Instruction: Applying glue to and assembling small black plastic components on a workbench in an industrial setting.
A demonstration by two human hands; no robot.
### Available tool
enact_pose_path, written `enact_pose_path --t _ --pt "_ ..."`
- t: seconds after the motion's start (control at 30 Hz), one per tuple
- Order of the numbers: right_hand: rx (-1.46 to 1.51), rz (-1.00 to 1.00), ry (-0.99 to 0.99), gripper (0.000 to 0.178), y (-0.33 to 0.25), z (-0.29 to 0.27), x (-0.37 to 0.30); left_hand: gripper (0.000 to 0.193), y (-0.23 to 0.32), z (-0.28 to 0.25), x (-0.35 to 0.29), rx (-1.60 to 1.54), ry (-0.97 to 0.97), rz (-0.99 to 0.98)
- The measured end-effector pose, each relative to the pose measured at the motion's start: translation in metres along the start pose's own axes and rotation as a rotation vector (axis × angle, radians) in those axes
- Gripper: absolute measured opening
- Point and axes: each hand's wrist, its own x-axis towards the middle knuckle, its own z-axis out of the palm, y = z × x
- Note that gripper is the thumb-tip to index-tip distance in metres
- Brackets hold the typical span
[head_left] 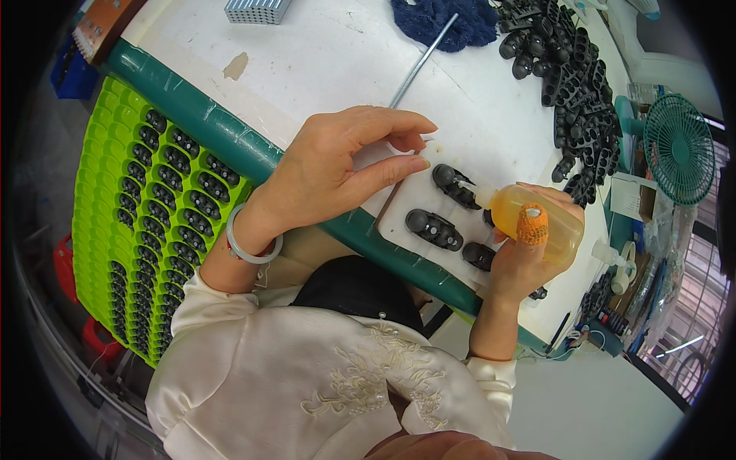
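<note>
My right hand, its thumb wrapped in an orange covering, grips a translucent squeeze bottle of yellowish liquid. The bottle lies tilted with its pale nozzle pointing left, close to a black plastic part. That part rests on a white board, along with another black part nearer me and a third beside my right hand. Over the board's far left corner hovers my left hand, thumb and fingers apart with nothing visible between them. The bottle and right hand hide some of the board.
Black parts fill many pockets of a lime-green tray on the left. A heap of black parts covers the table's far right. Farther back are a metal rod, a dark blue cloth and a silvery block. A green fan stands right.
</note>
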Motion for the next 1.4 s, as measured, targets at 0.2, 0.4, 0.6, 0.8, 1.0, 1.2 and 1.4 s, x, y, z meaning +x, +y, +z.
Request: enact_pose_path --t 0.2,0.4,0.6,0.8,1.0,1.2,1.4 --pt "0.031 -0.015 0.031 0.034 -0.002 -0.001 0.001 0.029 0.001 -0.001 0.001 0.013 -0.015 -0.008" --pt "-0.001 -0.05 0.087 0.042 0.006 -0.019 -0.006 0.03 0.004 0.0 0.002 0.031 -0.025 -0.011" --pt "-0.139 -0.057 0.053 0.046 0.011 -0.02 -0.013 0.029 0.006 0.002 0.003 0.053 -0.032 -0.042" --pt "0.125 -0.027 0.03 0.028 0.01 -0.015 -0.012 0.029 0.007 0.003 0.002 0.038 -0.027 -0.058" --pt "0.084 -0.028 0.007 0.029 0.011 -0.015 -0.012 0.03 0.007 0.002 0.003 0.044 -0.039 -0.055" --pt "-0.03 -0.049 0.018 0.035 0.011 -0.021 -0.014 0.029 0.006 0.003 0.003 0.031 -0.035 -0.058" --pt "-0.185 -0.106 0.112 0.051 0.01 -0.041 -0.028 0.028 0.009 0.003 0.002 0.036 -0.016 -0.067"
